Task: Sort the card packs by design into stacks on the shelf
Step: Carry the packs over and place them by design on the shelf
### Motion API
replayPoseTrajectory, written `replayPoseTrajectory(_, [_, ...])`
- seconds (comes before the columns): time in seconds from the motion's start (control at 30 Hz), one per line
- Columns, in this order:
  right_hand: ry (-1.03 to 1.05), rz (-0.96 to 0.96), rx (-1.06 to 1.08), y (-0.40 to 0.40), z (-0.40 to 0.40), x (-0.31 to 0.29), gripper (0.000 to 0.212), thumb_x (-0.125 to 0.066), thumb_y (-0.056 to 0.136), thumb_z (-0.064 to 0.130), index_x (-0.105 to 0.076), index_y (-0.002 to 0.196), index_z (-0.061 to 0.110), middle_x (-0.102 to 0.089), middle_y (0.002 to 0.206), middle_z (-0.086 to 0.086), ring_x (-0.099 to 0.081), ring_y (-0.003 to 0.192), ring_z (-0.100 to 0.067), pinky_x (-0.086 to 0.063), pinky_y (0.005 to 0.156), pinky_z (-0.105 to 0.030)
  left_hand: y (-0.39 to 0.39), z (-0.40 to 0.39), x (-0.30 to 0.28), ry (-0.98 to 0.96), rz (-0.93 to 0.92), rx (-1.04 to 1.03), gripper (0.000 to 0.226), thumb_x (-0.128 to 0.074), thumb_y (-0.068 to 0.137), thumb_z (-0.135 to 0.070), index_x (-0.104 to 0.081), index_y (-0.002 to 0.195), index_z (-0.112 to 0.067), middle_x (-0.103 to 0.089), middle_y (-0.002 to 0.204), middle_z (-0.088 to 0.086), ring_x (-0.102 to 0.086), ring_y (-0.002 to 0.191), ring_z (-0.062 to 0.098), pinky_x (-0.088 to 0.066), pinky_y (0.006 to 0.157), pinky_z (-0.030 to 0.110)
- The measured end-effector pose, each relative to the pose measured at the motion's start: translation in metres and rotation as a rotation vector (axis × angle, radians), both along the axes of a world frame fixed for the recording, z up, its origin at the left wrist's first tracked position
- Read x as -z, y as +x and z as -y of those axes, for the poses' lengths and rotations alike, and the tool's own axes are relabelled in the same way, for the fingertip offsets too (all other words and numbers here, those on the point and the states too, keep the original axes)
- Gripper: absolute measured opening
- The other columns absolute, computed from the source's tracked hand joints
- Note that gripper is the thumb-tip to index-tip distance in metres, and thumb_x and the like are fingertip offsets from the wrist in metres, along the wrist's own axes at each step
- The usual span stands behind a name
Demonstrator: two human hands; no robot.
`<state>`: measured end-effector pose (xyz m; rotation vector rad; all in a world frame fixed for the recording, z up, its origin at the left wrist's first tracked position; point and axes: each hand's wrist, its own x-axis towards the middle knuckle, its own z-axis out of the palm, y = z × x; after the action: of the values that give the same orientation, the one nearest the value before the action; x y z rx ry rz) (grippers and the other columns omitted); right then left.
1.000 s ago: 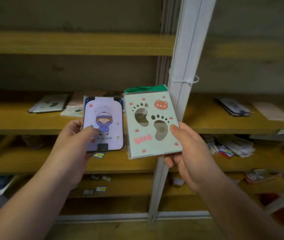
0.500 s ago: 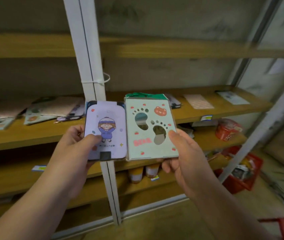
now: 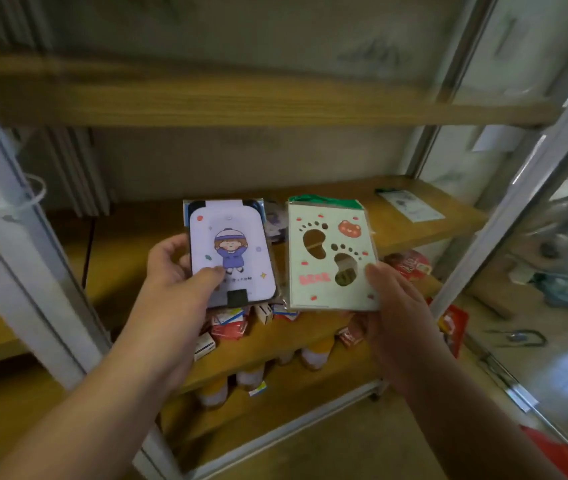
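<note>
Two hands w/ packs; upright left.

L hand grips lilac pack w/ cartoon kid, thumb on its front. R hand pinches pale green footprint pack just right of the lilac one, edges nearly touching. Both held up in front of the wooden shelf. On that shelf, far right of the green pack: one flat pack. Below the packs: small boxes, blurry. White post well left of the lilac pack.
</note>
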<state>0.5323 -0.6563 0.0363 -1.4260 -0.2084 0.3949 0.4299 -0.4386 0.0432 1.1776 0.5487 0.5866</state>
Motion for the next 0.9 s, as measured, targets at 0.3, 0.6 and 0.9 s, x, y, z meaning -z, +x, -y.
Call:
replayPoseTrajectory(0.3, [0.106, -0.081, 0.009, 0.083, 0.014, 0.016, 0.031, -0.064, 0.087, 0.043, -0.074, 0.109, 0.024, -0.074, 0.110, -0.014, -0.069, 0.077, -0.021, -0.049, 0.050, -0.029, 0.095, -0.008, 0.021, 0.050, -0.187, -0.048, 0.059, -0.068, 0.093, -0.011, -0.042, 0.142, -0.032, -0.067, 0.118, -0.006, -0.069, 0.104, 0.018, -0.059, 0.089, 0.047])
replayPoseTrajectory(0.6, [0.032, -0.109, -0.157, 0.163, 0.016, 0.018, 0.024, -0.055, 0.100, 0.035, -0.064, 0.118, 0.022, -0.076, 0.099, -0.008, -0.069, 0.067, -0.014, -0.048, 0.049, -0.025, 0.209, -0.008, 0.021, 0.251, -0.322, -0.110, 0.036, -0.055, 0.099, -0.010, -0.053, 0.133, -0.023, -0.065, 0.121, 0.001, -0.063, 0.103, 0.018, -0.053, 0.082, 0.035])
replayPoseTrajectory(0.9, [0.056, -0.210, -0.261, 0.215, 0.029, 0.025, 0.028, -0.059, 0.099, 0.032, -0.059, 0.126, 0.024, -0.078, 0.099, -0.008, -0.073, 0.068, -0.017, -0.049, 0.044, -0.024, 0.229, -0.005, 0.039, 0.937, -0.741, -0.192, 0.022, -0.049, 0.099, -0.006, -0.066, 0.113, -0.002, -0.069, 0.105, 0.020, -0.063, 0.095, 0.038, -0.040, 0.072, 0.032])
